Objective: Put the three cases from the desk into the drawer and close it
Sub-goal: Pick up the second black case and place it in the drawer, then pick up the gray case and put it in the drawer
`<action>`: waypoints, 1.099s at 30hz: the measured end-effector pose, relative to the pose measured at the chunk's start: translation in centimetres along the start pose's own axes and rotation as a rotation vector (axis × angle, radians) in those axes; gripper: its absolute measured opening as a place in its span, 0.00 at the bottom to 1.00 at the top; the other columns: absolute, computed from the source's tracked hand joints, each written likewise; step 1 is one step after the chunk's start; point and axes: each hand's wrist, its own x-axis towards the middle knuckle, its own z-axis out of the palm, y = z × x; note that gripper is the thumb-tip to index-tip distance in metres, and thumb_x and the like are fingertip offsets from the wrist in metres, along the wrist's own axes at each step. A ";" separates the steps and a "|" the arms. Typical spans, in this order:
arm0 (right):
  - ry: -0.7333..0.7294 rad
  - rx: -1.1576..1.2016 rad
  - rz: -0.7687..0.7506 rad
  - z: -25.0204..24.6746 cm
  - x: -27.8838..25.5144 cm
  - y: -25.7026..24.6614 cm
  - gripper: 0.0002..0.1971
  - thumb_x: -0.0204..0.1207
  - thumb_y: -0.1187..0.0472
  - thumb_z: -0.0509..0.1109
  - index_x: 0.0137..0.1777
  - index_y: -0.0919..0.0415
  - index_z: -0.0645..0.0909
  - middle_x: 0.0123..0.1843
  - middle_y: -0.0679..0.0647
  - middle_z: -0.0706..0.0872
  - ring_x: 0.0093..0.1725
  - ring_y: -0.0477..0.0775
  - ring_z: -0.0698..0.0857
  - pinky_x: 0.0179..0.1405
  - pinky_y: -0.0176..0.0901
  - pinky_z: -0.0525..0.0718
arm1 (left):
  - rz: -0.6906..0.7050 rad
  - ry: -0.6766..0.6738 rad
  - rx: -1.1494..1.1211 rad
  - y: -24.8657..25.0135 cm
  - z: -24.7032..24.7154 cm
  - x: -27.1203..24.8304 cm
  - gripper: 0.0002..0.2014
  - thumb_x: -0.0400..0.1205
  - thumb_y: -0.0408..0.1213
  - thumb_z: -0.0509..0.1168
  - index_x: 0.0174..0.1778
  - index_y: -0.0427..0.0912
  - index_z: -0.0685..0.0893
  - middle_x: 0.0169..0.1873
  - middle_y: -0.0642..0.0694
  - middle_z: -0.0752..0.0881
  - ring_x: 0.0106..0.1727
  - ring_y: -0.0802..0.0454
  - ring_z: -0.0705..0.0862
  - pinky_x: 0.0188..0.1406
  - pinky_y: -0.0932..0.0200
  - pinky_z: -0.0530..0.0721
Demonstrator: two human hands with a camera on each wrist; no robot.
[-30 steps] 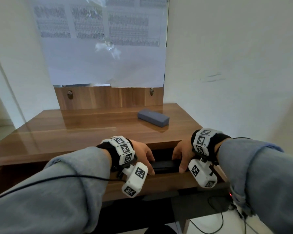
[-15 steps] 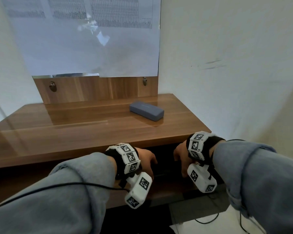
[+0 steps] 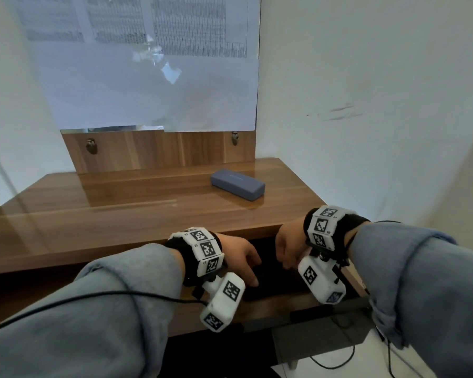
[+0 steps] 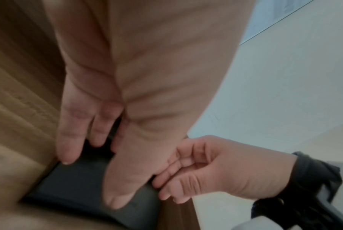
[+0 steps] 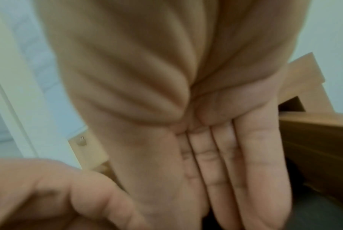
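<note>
A grey-blue case (image 3: 238, 184) lies on the wooden desk (image 3: 120, 214), far right, near the wall. Under the desk's front edge the drawer (image 3: 271, 309) stands pulled out. Inside it lies a dark case (image 3: 276, 285), also in the left wrist view (image 4: 78, 186). My left hand (image 3: 246, 268) hovers over the case's left part with its fingers (image 4: 68, 140) nearly straight and the thumb lying on the case. My right hand (image 3: 284, 255) is at the case's right end, fingers loosely curled (image 4: 178, 175), holding nothing that I can see. No third case is in view.
A white wall (image 3: 366, 105) runs close along the desk's right side. A paper-covered mirror (image 3: 148, 77) on a wooden back panel stands behind the desk. Cables (image 3: 339, 361) lie on the floor under the drawer's right corner.
A second ago both hands gripped the dark case by its ends in the drawer. Their fingers have since loosened and come off it, and my head view has tilted.
</note>
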 end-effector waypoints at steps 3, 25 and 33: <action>0.091 0.244 -0.111 -1.6 -0.6 -1.0 0.05 0.74 0.68 0.72 0.39 0.58 0.84 0.41 0.56 0.87 0.39 0.52 0.86 0.57 0.49 0.87 | 0.040 0.058 -0.203 -0.3 -1.3 -0.3 0.24 0.77 0.33 0.72 0.71 0.39 0.79 0.63 0.39 0.86 0.62 0.42 0.86 0.68 0.41 0.82; 0.721 0.259 0.136 -6.4 7.2 -4.4 0.33 0.68 0.44 0.73 0.69 0.61 0.74 0.66 0.62 0.78 0.59 0.63 0.84 0.61 0.56 0.84 | -0.113 0.737 -0.442 -4.6 -7.6 2.0 0.24 0.75 0.37 0.73 0.67 0.41 0.78 0.51 0.48 0.80 0.51 0.52 0.80 0.54 0.59 0.81; 0.547 0.224 0.106 -6.6 4.4 -3.5 0.33 0.57 0.46 0.77 0.61 0.61 0.82 0.54 0.57 0.87 0.51 0.58 0.86 0.50 0.46 0.86 | -0.197 0.736 -0.385 -5.3 -7.2 1.3 0.37 0.73 0.37 0.75 0.76 0.43 0.67 0.74 0.38 0.69 0.69 0.40 0.78 0.60 0.53 0.82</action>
